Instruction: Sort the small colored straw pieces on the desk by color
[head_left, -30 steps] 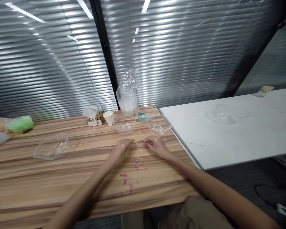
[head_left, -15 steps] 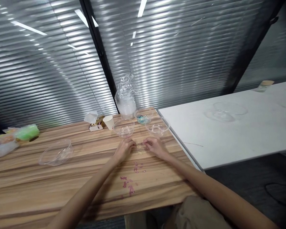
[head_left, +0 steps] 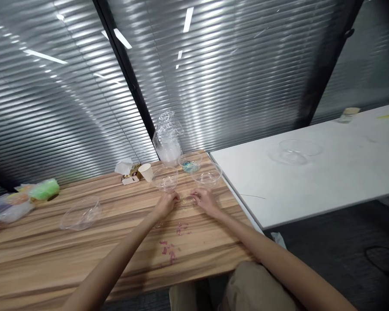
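Observation:
My left hand (head_left: 167, 203) is over the wooden table, its fingertips pinched together; whatever they hold is too small to make out. Facing it, my right hand (head_left: 206, 200) is also in a pinch, its contents hidden. Small yellowish bits (head_left: 183, 201) lie on the table between the two hands. Nearer to me are scattered pink pieces (head_left: 171, 255). Just beyond my left hand stands a clear bowl (head_left: 166, 178), and another clear bowl (head_left: 208, 176) stands beyond my right hand. Blue-green bits (head_left: 190, 166) lie in a third bowl behind them.
A paper cup (head_left: 145, 172), a tissue box (head_left: 131, 174) and a plastic-wrapped stack (head_left: 169, 149) stand along the back. To the left are a clear bowl (head_left: 81, 214) and coloured bags (head_left: 43, 190). A white table (head_left: 240, 164) adjoins on the right, with a jar (head_left: 348, 115) on it.
The camera view has shifted slightly, so the scene sits a little differently. Both hands stay pinched by the yellowish bits; no thing has visibly been taken or let go.

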`<move>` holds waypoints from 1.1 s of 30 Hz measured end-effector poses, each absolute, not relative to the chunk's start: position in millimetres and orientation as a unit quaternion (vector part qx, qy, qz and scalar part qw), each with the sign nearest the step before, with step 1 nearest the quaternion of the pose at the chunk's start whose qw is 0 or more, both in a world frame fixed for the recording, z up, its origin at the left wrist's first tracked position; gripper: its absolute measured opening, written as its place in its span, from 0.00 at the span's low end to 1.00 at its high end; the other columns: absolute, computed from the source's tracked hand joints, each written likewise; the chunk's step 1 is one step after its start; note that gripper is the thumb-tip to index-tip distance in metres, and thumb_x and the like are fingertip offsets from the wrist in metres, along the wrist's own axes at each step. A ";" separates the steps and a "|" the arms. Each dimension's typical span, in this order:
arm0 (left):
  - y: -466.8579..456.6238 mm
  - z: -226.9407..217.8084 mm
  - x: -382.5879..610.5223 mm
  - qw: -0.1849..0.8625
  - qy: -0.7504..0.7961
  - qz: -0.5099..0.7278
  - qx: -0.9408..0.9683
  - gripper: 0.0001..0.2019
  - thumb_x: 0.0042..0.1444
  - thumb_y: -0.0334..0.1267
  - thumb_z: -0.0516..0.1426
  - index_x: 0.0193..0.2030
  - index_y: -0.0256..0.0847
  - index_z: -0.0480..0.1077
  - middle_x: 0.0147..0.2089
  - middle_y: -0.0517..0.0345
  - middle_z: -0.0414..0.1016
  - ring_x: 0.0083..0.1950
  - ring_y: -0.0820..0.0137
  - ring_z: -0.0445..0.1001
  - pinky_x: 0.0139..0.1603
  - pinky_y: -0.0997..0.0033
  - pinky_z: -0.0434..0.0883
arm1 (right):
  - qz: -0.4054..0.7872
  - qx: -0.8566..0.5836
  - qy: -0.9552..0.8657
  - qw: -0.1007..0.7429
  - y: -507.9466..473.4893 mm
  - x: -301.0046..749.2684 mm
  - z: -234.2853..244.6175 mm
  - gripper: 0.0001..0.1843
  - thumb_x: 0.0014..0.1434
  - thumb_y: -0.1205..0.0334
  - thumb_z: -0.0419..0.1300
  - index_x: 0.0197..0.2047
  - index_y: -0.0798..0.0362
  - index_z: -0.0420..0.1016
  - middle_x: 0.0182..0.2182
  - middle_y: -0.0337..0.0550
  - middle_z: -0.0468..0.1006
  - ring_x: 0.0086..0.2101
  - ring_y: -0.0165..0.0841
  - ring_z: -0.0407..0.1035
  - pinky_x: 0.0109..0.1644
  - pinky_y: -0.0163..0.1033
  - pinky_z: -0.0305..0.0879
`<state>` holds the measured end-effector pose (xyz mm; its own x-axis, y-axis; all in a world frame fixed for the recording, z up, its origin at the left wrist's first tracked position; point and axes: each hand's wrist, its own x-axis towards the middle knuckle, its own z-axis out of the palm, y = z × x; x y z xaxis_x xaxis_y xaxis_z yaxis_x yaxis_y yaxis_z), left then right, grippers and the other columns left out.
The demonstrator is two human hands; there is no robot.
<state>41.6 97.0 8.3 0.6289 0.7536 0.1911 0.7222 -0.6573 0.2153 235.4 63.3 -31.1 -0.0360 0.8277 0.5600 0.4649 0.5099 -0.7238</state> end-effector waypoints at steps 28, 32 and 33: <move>-0.8 21.7 12.3 0.217 0.440 0.243 0.837 0.09 0.56 0.38 0.53 0.30 0.38 0.72 0.31 0.56 0.75 0.34 0.69 0.72 0.36 0.73 0.67 | 0.159 -0.366 -0.843 0.361 -15.1 237.3 -25.4 0.10 0.56 0.75 0.57 0.36 0.52 0.76 0.34 0.40 0.78 0.36 0.33 0.71 0.42 0.34 0.64; 17.6 31.1 34.2 0.244 0.335 0.187 0.891 0.11 0.58 0.39 0.53 0.30 0.39 0.73 0.30 0.57 0.75 0.34 0.71 0.71 0.39 0.74 0.66 | 0.168 -0.316 -0.858 0.369 -14.4 241.6 -19.7 0.07 0.60 0.68 0.57 0.38 0.52 0.76 0.35 0.41 0.77 0.38 0.32 0.69 0.45 0.36 0.63; 21.9 33.5 38.5 0.253 0.318 0.186 0.895 0.11 0.59 0.39 0.53 0.31 0.39 0.74 0.31 0.57 0.76 0.35 0.71 0.71 0.41 0.73 0.66 | 0.173 -0.329 -0.847 0.380 -13.4 242.7 -18.5 0.06 0.60 0.67 0.57 0.38 0.52 0.76 0.36 0.42 0.76 0.39 0.32 0.68 0.45 0.36 0.63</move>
